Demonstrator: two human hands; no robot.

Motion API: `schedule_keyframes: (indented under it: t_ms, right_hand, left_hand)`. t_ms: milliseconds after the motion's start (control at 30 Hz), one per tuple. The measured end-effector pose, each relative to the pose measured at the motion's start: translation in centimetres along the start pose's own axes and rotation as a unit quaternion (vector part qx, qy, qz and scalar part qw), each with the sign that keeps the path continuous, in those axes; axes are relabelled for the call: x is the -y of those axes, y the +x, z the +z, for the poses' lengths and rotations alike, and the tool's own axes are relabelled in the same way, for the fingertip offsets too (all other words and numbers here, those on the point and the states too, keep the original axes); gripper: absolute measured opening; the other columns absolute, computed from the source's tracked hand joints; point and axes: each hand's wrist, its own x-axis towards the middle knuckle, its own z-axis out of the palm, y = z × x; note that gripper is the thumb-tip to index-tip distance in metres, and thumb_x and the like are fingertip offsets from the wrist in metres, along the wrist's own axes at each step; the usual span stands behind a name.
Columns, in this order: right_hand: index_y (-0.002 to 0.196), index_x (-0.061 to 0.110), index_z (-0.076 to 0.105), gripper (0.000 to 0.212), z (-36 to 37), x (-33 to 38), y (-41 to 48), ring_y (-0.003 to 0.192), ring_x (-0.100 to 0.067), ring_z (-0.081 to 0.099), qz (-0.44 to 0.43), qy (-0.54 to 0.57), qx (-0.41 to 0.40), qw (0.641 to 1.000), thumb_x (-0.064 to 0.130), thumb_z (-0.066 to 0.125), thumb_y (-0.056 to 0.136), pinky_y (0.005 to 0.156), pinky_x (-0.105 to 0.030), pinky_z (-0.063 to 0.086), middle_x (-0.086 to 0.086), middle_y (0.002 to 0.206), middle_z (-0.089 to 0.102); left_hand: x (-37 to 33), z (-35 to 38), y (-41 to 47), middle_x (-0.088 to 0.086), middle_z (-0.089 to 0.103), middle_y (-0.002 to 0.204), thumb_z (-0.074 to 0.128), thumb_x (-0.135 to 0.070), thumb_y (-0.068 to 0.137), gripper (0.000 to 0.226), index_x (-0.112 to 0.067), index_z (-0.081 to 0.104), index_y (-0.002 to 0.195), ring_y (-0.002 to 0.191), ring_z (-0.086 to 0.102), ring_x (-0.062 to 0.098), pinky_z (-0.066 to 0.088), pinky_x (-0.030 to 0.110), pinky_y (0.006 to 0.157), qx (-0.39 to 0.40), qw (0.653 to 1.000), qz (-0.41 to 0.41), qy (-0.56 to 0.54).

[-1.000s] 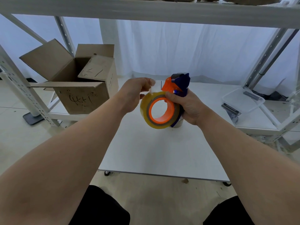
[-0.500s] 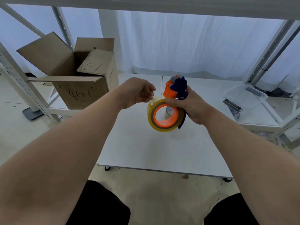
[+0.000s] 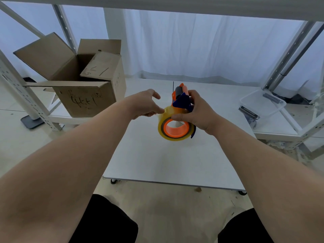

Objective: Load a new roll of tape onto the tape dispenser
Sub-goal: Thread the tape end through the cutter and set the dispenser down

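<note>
Yellowish, see-through tape wound on an orange hub: the roll of tape [image 3: 162,129] sits on the orange-and-blue tape dispenser [image 3: 180,100], and you hold both in the air above the middle of the white tabletop [image 3: 166,163], nearer its far edge than its near one. The roll's open face is turned towards you, and the dispenser's head rises above it.

Your right hand [image 3: 199,114] grips the tape dispenser from the right. Its fingers are curled round the blue body and the thumb lies across the top of the roll.

Your left hand [image 3: 144,106] comes in from the left with its fingers bent. The thumb and one fingertip meet at the roll's upper left edge and pinch the tape there, while the forefinger lifts clear above them. Whether a loose end of tape has come free of the roll, you cannot tell from this angle.

Beyond the tabletop's far left corner an open cardboard box [image 3: 84,95] stands on a low shelf, flaps spread and dark handwriting on its front. Past the right edge, a clear plastic container [image 3: 263,104] rests on another low shelf, with a small dark metal part [image 3: 249,111] just beside it. White shelving uprights [image 3: 287,55] frame the scene, and a pale curtain [image 3: 192,46] hangs behind.
</note>
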Motion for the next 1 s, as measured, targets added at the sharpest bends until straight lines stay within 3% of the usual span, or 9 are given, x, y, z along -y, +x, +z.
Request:
schedule_keyframes:
  t_ms: [133, 267, 400, 567, 767, 900, 1000]
  right_hand:
    - [0.118, 0.026, 0.040, 0.072, -0.1, 0.1, -0.1, 0.087, -0.008, 0.058, -0.032, -0.060, -0.011, 0.998, 0.027, 0.086, 0.062, 0.068, -0.020, 0.050, 0.021, 0.100, 0.052]
    - [0.120, 0.025, 0.039, 0.073, -0.3, 0.0, -0.3, 0.087, -0.004, 0.058, -0.046, -0.073, -0.010, 0.996, 0.024, 0.086, 0.064, 0.067, -0.017, 0.046, 0.022, 0.098, 0.054]
    - [0.118, 0.032, 0.036, 0.073, -0.8, -0.4, -0.5, 0.085, -0.001, 0.060, -0.034, -0.046, -0.002, 0.998, 0.020, 0.085, 0.065, 0.064, -0.012, 0.048, 0.021, 0.098, 0.056]
    - [0.117, 0.030, 0.036, 0.073, -1.2, -0.8, -0.5, 0.087, 0.002, 0.058, -0.016, 0.004, -0.003, 1.000, 0.017, 0.085, 0.065, 0.061, -0.009, 0.050, 0.017, 0.101, 0.053]
    - [0.112, 0.025, 0.033, 0.070, -1.0, -1.2, -0.5, 0.085, -0.004, 0.054, -0.017, -0.047, -0.003, 0.999, 0.020, 0.085, 0.066, 0.059, -0.010, 0.046, 0.017, 0.097, 0.051]
    - [0.113, 0.028, 0.031, 0.073, -0.7, -0.8, -0.6, 0.085, 0.000, 0.056, -0.029, -0.043, -0.006, 0.999, 0.023, 0.085, 0.065, 0.057, -0.007, 0.047, 0.020, 0.099, 0.050]
    - [0.118, 0.031, 0.029, 0.077, -0.2, -0.4, -0.5, 0.088, 0.002, 0.057, -0.040, -0.049, 0.003, 0.998, 0.025, 0.085, 0.066, 0.059, -0.008, 0.048, 0.023, 0.103, 0.049]
  left_hand:
    - [0.3, 0.0, 0.1, 0.008, 0.062, 0.086, 0.074, -0.015, 0.078, 0.050, -0.004, 0.053, 0.122, 0.076, 0.058, 0.016, 0.050, 0.023, 0.063, -0.004, 0.998, -0.027, 0.051]
    - [0.4, -0.2, 0.0, 0.007, 0.067, 0.081, 0.074, -0.016, 0.077, 0.025, -0.001, 0.067, 0.096, 0.076, 0.062, 0.017, 0.053, 0.024, 0.068, -0.009, 0.999, -0.018, 0.049]
    - [0.1, -0.3, -0.3, 0.004, 0.067, 0.069, 0.071, -0.015, 0.080, 0.009, -0.007, 0.069, 0.078, 0.063, 0.061, 0.011, 0.049, 0.019, 0.055, -0.051, 0.998, 0.009, 0.033]
    - [-0.5, -0.9, -0.5, -0.003, 0.066, 0.067, 0.069, -0.018, 0.081, 0.007, -0.011, 0.070, 0.080, 0.066, 0.056, 0.008, 0.043, 0.023, 0.057, -0.114, 0.988, 0.073, 0.078]
    - [-1.4, -0.3, -0.7, -0.007, 0.054, 0.066, 0.066, -0.019, 0.083, 0.005, -0.014, 0.065, 0.081, 0.060, 0.051, 0.006, 0.035, 0.018, 0.049, -0.143, 0.965, 0.111, 0.191]
    - [-1.7, 0.2, -1.0, 0.003, 0.064, 0.067, 0.062, -0.014, 0.087, 0.008, -0.006, 0.064, 0.090, 0.063, 0.064, 0.015, 0.055, 0.025, 0.063, -0.107, 0.978, 0.109, 0.141]
    - [-2.6, 0.7, -1.3, 0.006, 0.067, 0.069, 0.061, -0.014, 0.087, 0.013, -0.003, 0.066, 0.090, 0.064, 0.065, 0.015, 0.056, 0.027, 0.070, -0.090, 0.970, 0.140, 0.178]
